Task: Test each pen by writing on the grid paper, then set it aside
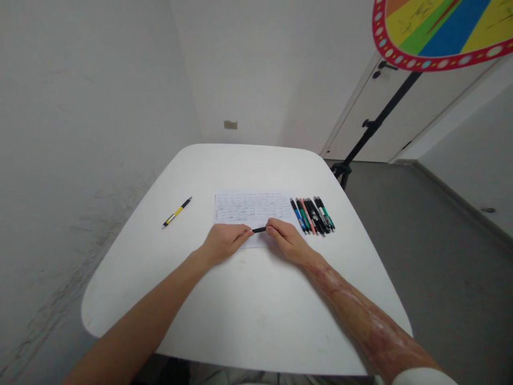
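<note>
Between my two hands a dark pen (259, 230) is held level, one end in each hand, low over the near part of a sheet of paper. My left hand (225, 240) is closed, its thumb and fingers pinching the pen's left end. On the other end, the fingers of my right hand (289, 240) are closed too. Both of the pen's ends are hidden by fingers. Rows of handwriting cover the sheet of paper (250, 206), which lies flat on the table.
A row of several pens (312, 216) lies right of the paper. One yellow and black pen (177, 213) lies alone at the left. The white table (248, 315) has rounded corners and stands near the walls. A colourful wheel (441, 32) on a black stand (380, 117) rises at the right.
</note>
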### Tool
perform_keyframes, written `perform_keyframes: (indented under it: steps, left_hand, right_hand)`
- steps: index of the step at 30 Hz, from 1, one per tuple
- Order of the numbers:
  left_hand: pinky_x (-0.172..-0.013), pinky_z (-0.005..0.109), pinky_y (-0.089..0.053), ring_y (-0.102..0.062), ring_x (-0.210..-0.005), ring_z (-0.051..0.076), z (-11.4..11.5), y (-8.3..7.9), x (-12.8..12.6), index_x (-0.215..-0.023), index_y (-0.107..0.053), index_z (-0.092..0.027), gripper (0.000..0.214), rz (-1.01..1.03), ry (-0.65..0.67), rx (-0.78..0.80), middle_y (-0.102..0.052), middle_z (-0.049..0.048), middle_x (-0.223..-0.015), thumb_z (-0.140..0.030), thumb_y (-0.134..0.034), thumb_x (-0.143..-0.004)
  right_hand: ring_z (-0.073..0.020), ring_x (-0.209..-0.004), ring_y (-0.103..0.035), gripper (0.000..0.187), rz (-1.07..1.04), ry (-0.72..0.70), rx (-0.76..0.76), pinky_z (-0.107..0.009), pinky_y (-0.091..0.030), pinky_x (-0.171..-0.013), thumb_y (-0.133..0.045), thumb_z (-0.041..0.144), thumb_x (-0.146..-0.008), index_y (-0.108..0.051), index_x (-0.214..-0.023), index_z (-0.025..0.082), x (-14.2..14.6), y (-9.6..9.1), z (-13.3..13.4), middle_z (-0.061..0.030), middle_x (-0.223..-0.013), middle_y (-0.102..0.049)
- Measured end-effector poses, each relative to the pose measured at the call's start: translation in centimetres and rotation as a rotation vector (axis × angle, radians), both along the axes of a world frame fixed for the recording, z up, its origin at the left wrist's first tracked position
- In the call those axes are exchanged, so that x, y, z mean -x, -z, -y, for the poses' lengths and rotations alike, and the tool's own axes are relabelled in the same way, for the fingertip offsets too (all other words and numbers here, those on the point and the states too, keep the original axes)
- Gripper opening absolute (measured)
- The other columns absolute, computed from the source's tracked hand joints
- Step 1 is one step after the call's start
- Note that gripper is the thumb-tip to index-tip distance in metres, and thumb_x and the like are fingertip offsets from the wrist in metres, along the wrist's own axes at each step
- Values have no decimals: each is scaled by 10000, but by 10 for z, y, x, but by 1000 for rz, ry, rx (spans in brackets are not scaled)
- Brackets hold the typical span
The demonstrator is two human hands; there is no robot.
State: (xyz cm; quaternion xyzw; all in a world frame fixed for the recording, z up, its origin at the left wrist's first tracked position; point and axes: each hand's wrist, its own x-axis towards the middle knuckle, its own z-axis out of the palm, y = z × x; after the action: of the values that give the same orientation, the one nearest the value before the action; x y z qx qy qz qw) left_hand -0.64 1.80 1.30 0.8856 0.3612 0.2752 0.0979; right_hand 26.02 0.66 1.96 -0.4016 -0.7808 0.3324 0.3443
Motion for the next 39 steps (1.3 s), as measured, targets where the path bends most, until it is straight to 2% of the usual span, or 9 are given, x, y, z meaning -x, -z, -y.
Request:
perform_keyframes:
  steps: [3,6,10,17,20,24,30,33,39]
  left_hand:
    - [-686,267,-511,-747,-763,152,0,-1,-1,-1165,-725,-215,423,57,-58,-21,-804,10,-937,-586,-522,-1148]
    - [-704,266,-518,-742,-784,152,-1,-1,-2,-1035,-721,-206,463,-2,-50,-54,-788,27,-926,-498,-399,-1196]
    - [-664,258,-511,-734,-719,146,-1,-2,-1,-1185,-712,-217,410,-28,-82,2,-798,9,-918,-556,-484,-1161]
    - [-690,254,-526,-753,-755,154,1,-2,0,-1244,-710,-221,417,-47,-84,-6,-808,19,-933,-566,-493,-1155]
    - [-709,258,-532,-761,-796,165,1,-2,0,-1171,-730,-218,424,-85,-62,-23,-807,35,-933,-502,-417,-1187]
    - [-675,251,-516,-759,-759,162,2,-3,-1,-1272,-708,-221,414,-99,-97,-19,-816,27,-918,-535,-458,-1170]
    - [-660,257,-502,-764,-763,160,3,-4,-2,-1253,-703,-217,419,-95,-84,-36,-827,24,-931,-517,-418,-1185]
    - [-654,259,-494,-762,-784,162,2,-5,-1,-1077,-725,-208,456,-119,-47,-54,-818,35,-922,-469,-372,-1198]
    - [-664,257,-495,-756,-763,154,1,-5,0,-1116,-740,-217,414,-72,-50,-59,-822,25,-908,-473,-423,-1186]
  right_hand:
    - [-194,-759,-504,341,-8,10,-1,-348,-374,-731,-438,425,-1141,-498,-858,245,0,0,0,3,-806,-572]
    - [-193,-770,-510,346,3,6,4,-349,-377,-742,-439,431,-1145,-496,-860,245,0,1,1,5,-812,-571]
    - [-194,-766,-512,343,14,22,5,-350,-381,-745,-440,430,-1146,-504,-865,245,0,1,1,4,-815,-580]
    - [-195,-756,-517,354,29,35,5,-348,-394,-732,-431,447,-1144,-505,-861,247,1,-2,1,-1,-805,-583]
    - [-193,-761,-522,349,26,31,4,-348,-393,-740,-438,440,-1143,-508,-862,245,2,-3,2,1,-806,-577]
    - [-189,-760,-521,341,19,31,5,-346,-388,-740,-446,425,-1141,-511,-861,242,2,-2,1,5,-807,-580]
    - [-191,-773,-530,337,35,29,7,-345,-397,-747,-442,423,-1145,-514,-870,242,1,-1,1,5,-811,-582]
    - [-192,-772,-529,336,42,24,8,-345,-399,-749,-446,424,-1145,-511,-869,244,1,-2,1,6,-811,-587]
    - [-196,-769,-529,346,41,24,6,-349,-396,-745,-440,435,-1147,-510,-866,246,1,-3,1,2,-811,-589]
